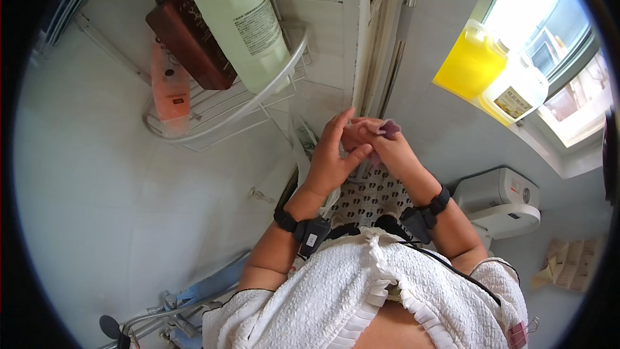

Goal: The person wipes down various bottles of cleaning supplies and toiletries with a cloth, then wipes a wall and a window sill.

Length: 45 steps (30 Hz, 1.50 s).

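My right hand (387,148) is closed around a bunched mauve cloth (389,128). One corner of the cloth sticks out above the knuckles, and another fold hangs below the palm. My left hand (332,155) is right beside it, fingers stretched upward and thumb apart, the thumb reaching across to the right hand. Whether the left fingertips touch the cloth is hidden. Both hands are raised at the middle of the view, above a floor mat (370,194) with a dark footprint pattern. Each wrist carries a black strap with a small device.
A white wire corner shelf (271,92) holds a pale green bottle (247,34), a brown pump bottle (193,39) and an orange bottle (169,87). Yellow (472,65) and clear (516,94) jugs stand on the window sill. A toilet (503,203) is at right; metal piping (169,312) is lower left.
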### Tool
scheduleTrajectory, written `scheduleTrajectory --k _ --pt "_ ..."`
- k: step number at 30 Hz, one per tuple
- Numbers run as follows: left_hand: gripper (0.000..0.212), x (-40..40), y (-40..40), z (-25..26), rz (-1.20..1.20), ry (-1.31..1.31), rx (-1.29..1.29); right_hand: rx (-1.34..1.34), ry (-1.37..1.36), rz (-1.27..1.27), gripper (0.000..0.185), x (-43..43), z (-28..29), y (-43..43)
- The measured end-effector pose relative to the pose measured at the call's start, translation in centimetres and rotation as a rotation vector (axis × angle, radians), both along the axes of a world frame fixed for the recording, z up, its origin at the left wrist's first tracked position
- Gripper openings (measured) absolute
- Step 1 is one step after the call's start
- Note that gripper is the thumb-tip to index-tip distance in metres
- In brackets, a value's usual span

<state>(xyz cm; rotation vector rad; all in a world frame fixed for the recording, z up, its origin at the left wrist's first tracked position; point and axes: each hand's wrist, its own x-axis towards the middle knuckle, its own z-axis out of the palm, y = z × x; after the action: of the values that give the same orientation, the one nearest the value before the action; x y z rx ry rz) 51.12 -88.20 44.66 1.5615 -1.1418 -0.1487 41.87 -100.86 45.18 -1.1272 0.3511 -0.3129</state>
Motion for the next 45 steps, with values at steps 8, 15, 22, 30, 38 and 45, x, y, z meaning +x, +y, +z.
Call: scheduleTrajectory --k 8,15,22,30,38,45 --pt "0.078 -2.1 -3.6 3.0 0.036 -0.214 0.015 0.033 -0.134 0.077 0.034 -2.5 4.3 -2.7" --pt "0.078 -5.4 -10.3 5.4 0.133 -0.47 -0.044 0.052 -0.202 0.012 0.068 -6.1 7.2 -8.2" --pt "0.046 -7.1 -16.3 8.5 0.122 -0.541 -0.081 -0.442 -0.307 0.051 0.066 -9.0 8.2 -15.2" --pt "0.039 -5.5 -22.0 16.1 0.137 -0.472 -0.516 -0.21 -0.41 0.106 0.058 -11.4 11.3 -18.6" --pt "0.034 0.1 -30.9 34.3 0.438 -1.072 -0.721 -0.213 -0.289 0.24 0.028 -14.4 9.9 -21.6" --pt "0.038 -1.0 -35.4 23.7 0.366 -0.996 -0.529 -0.163 -0.223 0.236 0.025 -16.4 9.7 -23.9"
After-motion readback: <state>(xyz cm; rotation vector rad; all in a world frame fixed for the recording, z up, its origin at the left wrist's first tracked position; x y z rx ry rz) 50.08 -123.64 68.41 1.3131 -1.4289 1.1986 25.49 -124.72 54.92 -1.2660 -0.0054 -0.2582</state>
